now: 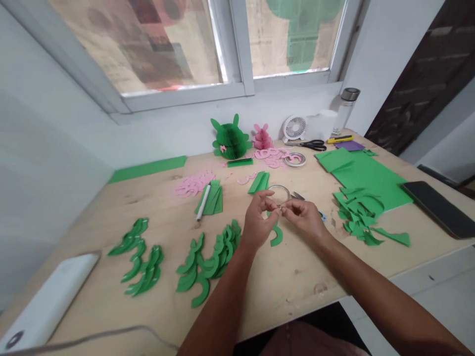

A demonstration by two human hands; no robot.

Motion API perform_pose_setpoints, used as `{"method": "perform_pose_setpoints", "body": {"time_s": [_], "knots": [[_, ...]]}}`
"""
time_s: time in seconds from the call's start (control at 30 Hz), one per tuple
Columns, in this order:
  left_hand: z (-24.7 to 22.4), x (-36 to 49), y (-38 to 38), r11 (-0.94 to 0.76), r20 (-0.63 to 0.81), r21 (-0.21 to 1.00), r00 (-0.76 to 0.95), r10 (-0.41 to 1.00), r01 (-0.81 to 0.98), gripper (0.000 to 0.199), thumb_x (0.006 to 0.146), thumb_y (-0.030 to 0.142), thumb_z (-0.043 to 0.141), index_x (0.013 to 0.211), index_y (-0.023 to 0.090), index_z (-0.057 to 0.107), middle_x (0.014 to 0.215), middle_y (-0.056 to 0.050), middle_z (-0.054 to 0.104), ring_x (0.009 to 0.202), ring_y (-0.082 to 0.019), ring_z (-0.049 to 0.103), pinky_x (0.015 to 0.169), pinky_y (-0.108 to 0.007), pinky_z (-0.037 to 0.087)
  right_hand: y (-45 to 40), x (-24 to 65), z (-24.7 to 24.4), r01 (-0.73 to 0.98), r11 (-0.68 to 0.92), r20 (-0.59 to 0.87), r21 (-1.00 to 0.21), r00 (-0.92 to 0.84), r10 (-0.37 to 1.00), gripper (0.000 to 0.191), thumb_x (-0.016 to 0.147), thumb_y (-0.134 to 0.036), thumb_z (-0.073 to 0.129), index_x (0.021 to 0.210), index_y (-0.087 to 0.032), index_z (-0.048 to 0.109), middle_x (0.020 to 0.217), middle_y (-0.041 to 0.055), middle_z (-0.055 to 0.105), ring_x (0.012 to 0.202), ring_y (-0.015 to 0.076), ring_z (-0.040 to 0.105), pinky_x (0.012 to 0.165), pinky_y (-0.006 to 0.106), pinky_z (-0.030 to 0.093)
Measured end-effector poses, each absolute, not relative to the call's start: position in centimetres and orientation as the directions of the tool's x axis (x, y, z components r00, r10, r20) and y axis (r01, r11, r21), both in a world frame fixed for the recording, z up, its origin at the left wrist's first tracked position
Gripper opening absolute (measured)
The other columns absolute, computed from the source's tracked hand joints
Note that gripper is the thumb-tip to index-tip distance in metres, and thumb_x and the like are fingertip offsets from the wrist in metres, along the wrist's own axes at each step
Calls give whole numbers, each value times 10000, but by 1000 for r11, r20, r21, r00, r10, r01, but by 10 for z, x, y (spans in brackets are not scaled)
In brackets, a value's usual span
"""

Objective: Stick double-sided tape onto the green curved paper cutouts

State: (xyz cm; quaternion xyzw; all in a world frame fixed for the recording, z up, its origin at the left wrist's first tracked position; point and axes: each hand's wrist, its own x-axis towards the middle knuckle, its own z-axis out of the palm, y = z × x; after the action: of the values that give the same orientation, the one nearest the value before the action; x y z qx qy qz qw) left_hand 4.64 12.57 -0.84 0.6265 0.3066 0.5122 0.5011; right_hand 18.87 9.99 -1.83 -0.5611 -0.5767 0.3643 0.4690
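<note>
My left hand [260, 217] and my right hand [303, 217] meet over the middle of the table, thumbs and fingertips pinched close together. Whatever is between them is too small to make out. Just below the fingertips lies a curved green paper cutout [276, 237], its upper end partly hidden by my left hand. Behind the fingers a thin tape roll [279, 187] lies flat, partly covered. Beside it, small scissors show their blades [298, 196] and a bit of blue handle [322, 216], the rest hidden by my right hand.
Stacked green cutouts [213, 262] lie left of my forearm, with more [143, 262] beyond. Green scraps [358, 215], green sheets [374, 178] and a phone [440, 207] are right. Honeycomb paper figures [230, 140], a fan [295, 128] and black-handled scissors [314, 145] stand or lie behind.
</note>
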Motion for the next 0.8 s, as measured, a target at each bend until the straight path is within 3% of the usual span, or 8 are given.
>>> {"method": "perform_pose_setpoints", "body": {"time_s": [0.37, 0.8], "knots": [[-11, 46, 128, -286, 313, 949, 287, 906, -132, 363, 687, 122, 599, 1019, 209, 483, 674, 54, 507, 609, -94, 521, 637, -242, 440, 99, 187, -17, 346, 115, 146, -931, 64, 987, 202, 757, -372, 575, 728, -202, 679, 596, -8, 569, 547, 125, 467, 532, 254, 352], [-13, 45, 130, -297, 318, 947, 252, 914, -118, 365, 687, 103, 596, 1022, 206, 495, 686, 41, 523, 624, -97, 533, 648, -244, 447, 101, 188, -15, 188, 46, 63, -981, 86, 994, 195, 704, -393, 626, 712, -204, 672, 580, -19, 552, 555, 121, 446, 552, 264, 349]]}}
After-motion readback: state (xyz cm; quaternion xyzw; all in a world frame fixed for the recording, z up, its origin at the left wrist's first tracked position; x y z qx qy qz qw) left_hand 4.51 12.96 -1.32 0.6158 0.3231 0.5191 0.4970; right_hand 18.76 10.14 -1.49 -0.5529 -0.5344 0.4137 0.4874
